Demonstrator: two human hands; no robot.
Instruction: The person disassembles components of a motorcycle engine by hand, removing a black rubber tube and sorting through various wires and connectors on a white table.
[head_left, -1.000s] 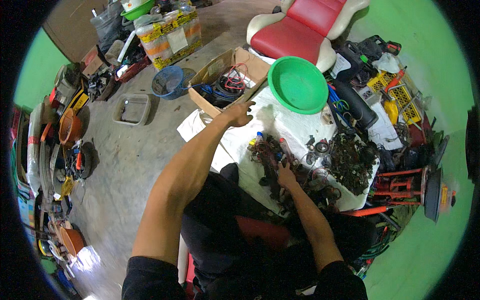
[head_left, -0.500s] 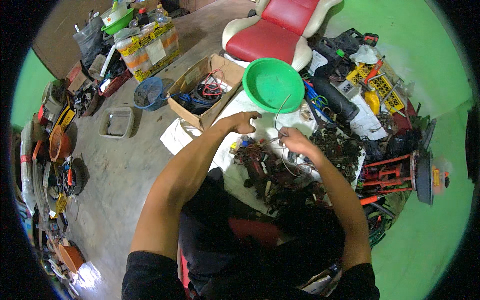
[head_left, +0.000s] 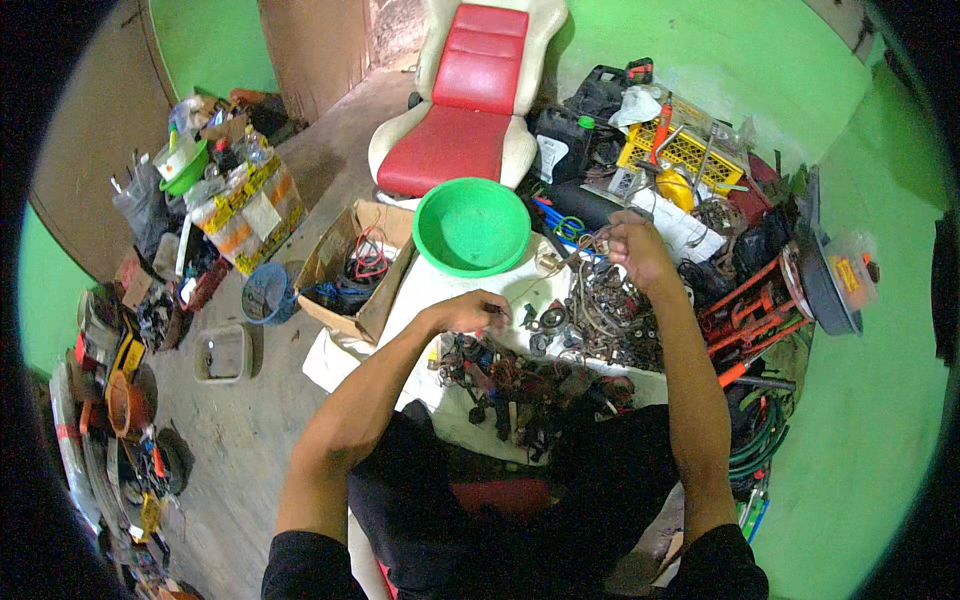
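Black trousers (head_left: 610,480): lower centre of my frame, nearest the camera.
Tangled parts (head_left: 515,385): heaped at centre on white sheet (head_left: 430,285).
Left hand (head_left: 472,312): at the heap's upper left, fingers curled narrow; I cannot tell on what.
Right hand (head_left: 640,250): right of centre, fingers bunched; contents unclear to me.
Green basin (head_left: 472,235): upper centre.
Red-and-white seat (head_left: 455,145): top, behind the basin.

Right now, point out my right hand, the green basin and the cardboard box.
Right hand (head_left: 643,254): head view, on the back of the hand.
Green basin (head_left: 470,238): head view, on its bare inner bottom.
Cardboard box (head_left: 340,321): head view, on its near outer wall.
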